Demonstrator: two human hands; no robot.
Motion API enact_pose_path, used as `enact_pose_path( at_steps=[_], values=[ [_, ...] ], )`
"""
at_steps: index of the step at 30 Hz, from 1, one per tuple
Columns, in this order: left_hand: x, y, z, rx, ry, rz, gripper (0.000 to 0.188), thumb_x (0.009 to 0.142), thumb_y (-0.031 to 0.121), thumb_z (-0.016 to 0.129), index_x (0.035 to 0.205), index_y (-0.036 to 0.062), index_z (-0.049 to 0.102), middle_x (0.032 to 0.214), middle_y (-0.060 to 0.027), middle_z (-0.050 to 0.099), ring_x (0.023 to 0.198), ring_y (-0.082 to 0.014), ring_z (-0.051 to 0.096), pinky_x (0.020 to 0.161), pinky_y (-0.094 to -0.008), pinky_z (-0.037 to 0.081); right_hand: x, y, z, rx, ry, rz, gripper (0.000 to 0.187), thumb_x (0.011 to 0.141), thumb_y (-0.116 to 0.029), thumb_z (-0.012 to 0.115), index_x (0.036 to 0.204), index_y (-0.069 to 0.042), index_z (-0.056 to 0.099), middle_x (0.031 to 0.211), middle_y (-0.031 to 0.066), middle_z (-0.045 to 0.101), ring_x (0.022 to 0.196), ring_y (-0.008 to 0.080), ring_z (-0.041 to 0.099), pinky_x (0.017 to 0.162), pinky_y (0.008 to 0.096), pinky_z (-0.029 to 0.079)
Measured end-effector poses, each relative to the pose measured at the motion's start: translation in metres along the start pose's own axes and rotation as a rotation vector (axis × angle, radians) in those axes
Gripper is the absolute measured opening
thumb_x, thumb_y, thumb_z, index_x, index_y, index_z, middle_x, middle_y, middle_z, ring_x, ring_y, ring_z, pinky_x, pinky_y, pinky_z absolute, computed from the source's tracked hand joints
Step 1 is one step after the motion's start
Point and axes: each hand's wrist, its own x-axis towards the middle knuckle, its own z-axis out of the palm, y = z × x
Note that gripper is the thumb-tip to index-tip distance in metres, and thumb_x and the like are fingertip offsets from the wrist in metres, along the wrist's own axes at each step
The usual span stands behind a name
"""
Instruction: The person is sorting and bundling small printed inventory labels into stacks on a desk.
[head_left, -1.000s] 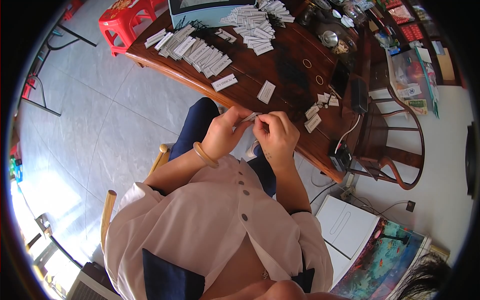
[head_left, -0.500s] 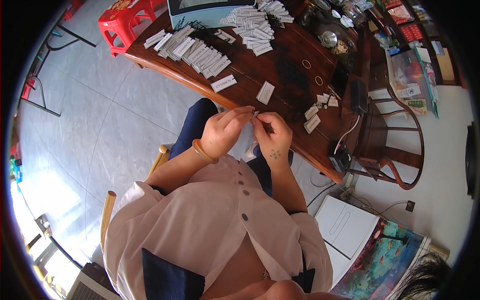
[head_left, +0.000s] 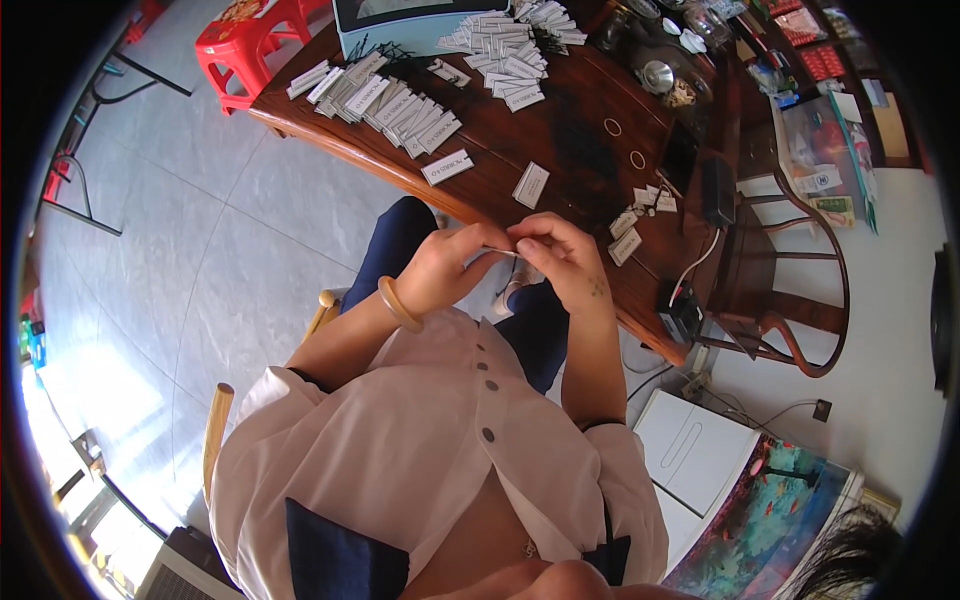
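Note:
My left hand (head_left: 445,262) and my right hand (head_left: 568,262) meet in front of my lap, near the table edge. Pinched between their fingertips is a white paper tag (head_left: 506,251), seen almost edge-on; the fingers cover most of it. A thin dark strand seems to hang just below it. Beyond my hands, a small stack of white tags (head_left: 531,185) lies on the table, with a single tag (head_left: 447,167) to its left. Farther off, rows of overlapping printed tags (head_left: 400,112) spread out, some with black strings.
On the brown wooden table (head_left: 500,140) lie a heap of tags (head_left: 510,60), black strings (head_left: 585,145), two rings (head_left: 637,160), a phone (head_left: 680,155) and tags at right (head_left: 625,246). A light-blue box (head_left: 410,35) stands at the back; a red stool (head_left: 240,55) is left, a wooden chair (head_left: 790,300) right.
My hands have come slightly lower and turned. The right hand has shifted right, its fingers now lying over the tag, whose thin edge shows between the hands.

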Motion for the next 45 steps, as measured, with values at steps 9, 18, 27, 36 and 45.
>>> enact_pose_path(
  at_steps=[9,18,27,36,45],
  values=[
    [-0.003,0.004,0.007,-0.687,0.118,-0.537,0.022,0.085,-0.008,0.062,0.105,-0.0013,0.055,0.099,-0.0074,0.064,0.092,-0.0146,0.066,0.079,-0.0276,0.055,0.002,0.007,0.009,-0.54,0.242,-0.625,0.025,0.074,0.004,0.072,0.096,-0.005,0.064,0.096,0.0068,0.064,0.085,0.0212,0.062,0.075,0.0301,0.048],
    [-0.002,0.006,0.011,-0.683,0.081,-0.624,0.032,0.09,-0.008,0.057,0.121,-0.0051,0.052,0.108,-0.0088,0.063,0.097,-0.0149,0.063,0.086,-0.0294,0.054,0.002,0.007,0.025,-0.993,0.292,-0.848,0.032,0.067,0.005,0.071,0.095,-0.007,0.064,0.09,0.0048,0.065,0.081,0.0224,0.063,0.07,0.0348,0.05],
    [-0.005,0.002,0.007,-0.624,-0.017,-0.575,0.023,0.093,0.002,0.059,0.116,-0.0037,0.057,0.104,-0.0068,0.064,0.093,-0.0136,0.064,0.081,-0.0271,0.055,-0.006,0.016,0.027,-0.412,0.375,-0.353,0.018,0.081,0.005,0.068,0.098,0.0,0.062,0.091,0.0073,0.066,0.081,0.0132,0.064,0.072,0.0265,0.053],
    [-0.002,0.01,0.001,-0.728,-0.027,-0.689,0.016,0.096,0.01,0.057,0.105,-0.0035,0.058,0.1,-0.0091,0.065,0.091,-0.0161,0.067,0.078,-0.0276,0.055,-0.01,0.008,0.013,0.005,0.136,-0.142,0.025,0.084,0.009,0.062,0.107,0.004,0.057,0.097,0.0099,0.067,0.093,0.0142,0.066,0.085,0.029,0.053],
    [-0.008,0.006,0.009,-0.673,-0.088,-0.665,0.015,0.096,0.009,0.057,0.103,-0.004,0.059,0.098,-0.0073,0.064,0.09,-0.0162,0.067,0.077,-0.0274,0.055,-0.01,0.012,0.019,-0.489,0.099,-0.379,0.029,0.079,0.013,0.06,0.103,-0.002,0.054,0.09,0.0076,0.062,0.075,0.0112,0.059,0.065,0.0241,0.05]
  ],
)
